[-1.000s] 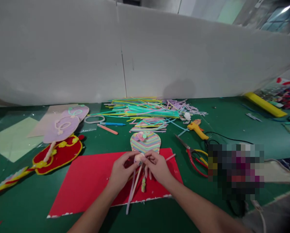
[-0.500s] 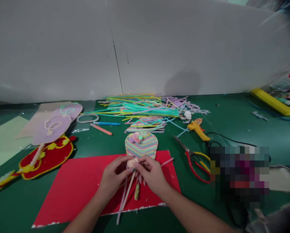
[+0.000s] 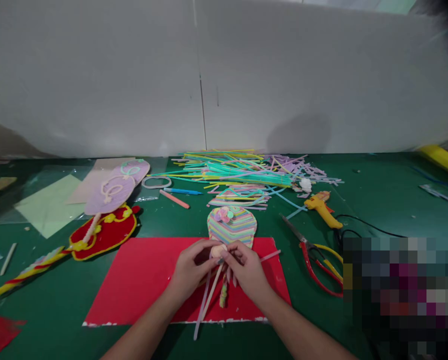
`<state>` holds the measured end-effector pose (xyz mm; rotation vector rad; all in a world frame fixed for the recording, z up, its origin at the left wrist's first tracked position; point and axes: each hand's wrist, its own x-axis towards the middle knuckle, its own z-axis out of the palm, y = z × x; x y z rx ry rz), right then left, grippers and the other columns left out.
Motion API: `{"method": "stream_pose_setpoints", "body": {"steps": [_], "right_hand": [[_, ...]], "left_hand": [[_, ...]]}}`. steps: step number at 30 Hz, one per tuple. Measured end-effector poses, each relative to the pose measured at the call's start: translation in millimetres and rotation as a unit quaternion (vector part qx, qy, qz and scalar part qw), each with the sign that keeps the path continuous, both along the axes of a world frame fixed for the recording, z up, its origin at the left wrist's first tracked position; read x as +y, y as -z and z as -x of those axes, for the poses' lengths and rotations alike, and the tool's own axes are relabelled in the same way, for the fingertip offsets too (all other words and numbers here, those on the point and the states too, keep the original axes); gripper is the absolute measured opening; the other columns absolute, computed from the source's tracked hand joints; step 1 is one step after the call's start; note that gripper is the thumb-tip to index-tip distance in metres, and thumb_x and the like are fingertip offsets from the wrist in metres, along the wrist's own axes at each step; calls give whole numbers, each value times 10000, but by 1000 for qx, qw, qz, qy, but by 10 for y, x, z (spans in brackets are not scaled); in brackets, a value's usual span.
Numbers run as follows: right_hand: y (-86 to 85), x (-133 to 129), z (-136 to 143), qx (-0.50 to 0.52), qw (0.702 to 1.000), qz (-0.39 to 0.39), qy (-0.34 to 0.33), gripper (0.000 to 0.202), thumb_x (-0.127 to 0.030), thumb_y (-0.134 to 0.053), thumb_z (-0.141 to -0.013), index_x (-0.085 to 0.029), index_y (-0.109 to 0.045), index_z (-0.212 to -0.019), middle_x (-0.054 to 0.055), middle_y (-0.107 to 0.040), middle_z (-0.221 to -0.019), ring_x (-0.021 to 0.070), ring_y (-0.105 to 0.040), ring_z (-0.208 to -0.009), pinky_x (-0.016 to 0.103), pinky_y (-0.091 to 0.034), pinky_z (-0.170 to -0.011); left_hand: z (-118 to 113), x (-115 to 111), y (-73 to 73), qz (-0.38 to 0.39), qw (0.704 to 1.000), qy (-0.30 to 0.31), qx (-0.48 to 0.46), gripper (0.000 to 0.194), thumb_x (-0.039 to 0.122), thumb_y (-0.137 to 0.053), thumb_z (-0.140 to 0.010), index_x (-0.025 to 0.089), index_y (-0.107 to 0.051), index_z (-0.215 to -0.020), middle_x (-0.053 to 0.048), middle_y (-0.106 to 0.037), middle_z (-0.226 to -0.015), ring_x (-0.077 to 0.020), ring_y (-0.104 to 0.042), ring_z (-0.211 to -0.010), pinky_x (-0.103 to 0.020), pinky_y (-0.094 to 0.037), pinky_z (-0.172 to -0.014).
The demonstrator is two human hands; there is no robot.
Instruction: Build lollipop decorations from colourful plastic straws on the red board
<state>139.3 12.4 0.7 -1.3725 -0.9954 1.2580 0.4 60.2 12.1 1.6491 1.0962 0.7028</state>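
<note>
My left hand (image 3: 191, 267) and my right hand (image 3: 248, 267) meet over a red board (image 3: 144, 280), both closed on a small peach-coloured coil (image 3: 218, 250), apparently of pipe cleaner. From beneath the coil, a cream pipe cleaner (image 3: 211, 296) and a lilac pipe cleaner (image 3: 201, 312) hang toward me. Just beyond my fingers lies a striped pastel fan (image 3: 232, 230) with little flowers on its upper left; its lower part is hidden by my hands. A twisted yellow-green piece (image 3: 222, 296) shows below them.
Loose pipe cleaners (image 3: 242, 172) are heaped at the back. To the right lie red-and-yellow-handled scissors (image 3: 308, 247) and a yellow glue gun (image 3: 324, 210) with its cord. A red fan (image 3: 105, 235) and a lilac fan (image 3: 113, 192) lie left. A blurred patch covers the lower right.
The whole view has swung slightly left, so everything appears farther right. Both hands keep nearly the same pinch on the peach coil.
</note>
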Motion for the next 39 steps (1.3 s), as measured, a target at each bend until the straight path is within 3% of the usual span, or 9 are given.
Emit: {"method": "stream_pose_setpoints", "body": {"steps": [10, 15, 29, 39], "right_hand": [[-24, 0, 30, -24, 999, -32, 9, 245, -422, -510, -727, -177, -511, -709, -36, -491, -528, 68, -454, -419, 163, -342, -374], [-19, 0, 19, -20, 999, -24, -6, 265, -440, -468, -750, -179, -519, -738, -55, -470, -481, 54, -417, -341, 159, -311, -334], [36, 6, 44, -38, 998, -34, 24, 286, -468, -446, -749, -187, -485, -710, -70, -451, -425, 60, -417, -297, 158, -298, -294], [-38, -17, 20, -66, 996, -58, -3, 276, -446, -437, -761, -181, -510, -733, -68, -465, -444, 55, -394, -268, 161, -290, -271]], "left_hand": [[24, -10, -22, 1, 1000, -14, -16, 239, 309, -497, -722, 187, -609, -894, -52, -647, -889, -160, -592, -811, -271, -472, -745], [25, 5, -50, -5, 1000, -20, 14, 216, 329, -515, -709, 200, -628, -839, -32, -659, -834, -153, -600, -765, -246, -475, -712], [35, 13, 37, -29, 998, 50, -23, 324, 316, -550, -680, 192, -571, -979, -66, -608, -994, -180, -559, -911, -305, -450, -805], [39, 5, 72, -88, 996, 25, -14, 278, 337, -518, -711, 204, -587, -946, -48, -608, -987, -169, -552, -913, -292, -426, -821]]}}
